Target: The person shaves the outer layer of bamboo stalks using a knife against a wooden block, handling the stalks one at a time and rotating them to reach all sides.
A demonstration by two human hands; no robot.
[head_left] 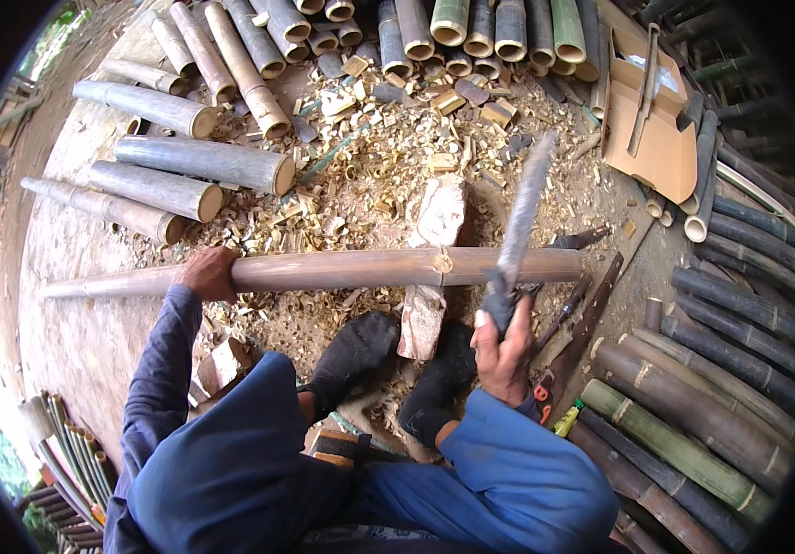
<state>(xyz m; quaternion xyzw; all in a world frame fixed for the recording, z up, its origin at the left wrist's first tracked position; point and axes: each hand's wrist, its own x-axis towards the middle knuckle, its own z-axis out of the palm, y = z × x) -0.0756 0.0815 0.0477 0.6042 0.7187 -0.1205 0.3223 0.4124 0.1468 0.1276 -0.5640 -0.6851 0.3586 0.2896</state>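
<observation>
A long brown bamboo pole (342,270) lies crosswise in front of me, resting on a pale, rough wooden block (439,208). My left hand (211,274) is wrapped over the pole left of its middle. In my right hand (505,358) is a machete (526,203), gripped by its dark handle. Its blade points up and away above the pole's right part and is slightly blurred; I cannot tell whether it touches the pole. My feet (356,355) in dark socks are on either side of the block's near end.
Wood chips (360,175) litter the ground. Cut bamboo pieces (203,164) lie at the far left, with more stacked along the back and right. A cardboard box (656,138) holding a long blade is at the far right. A saw (591,323) lies right of my right hand.
</observation>
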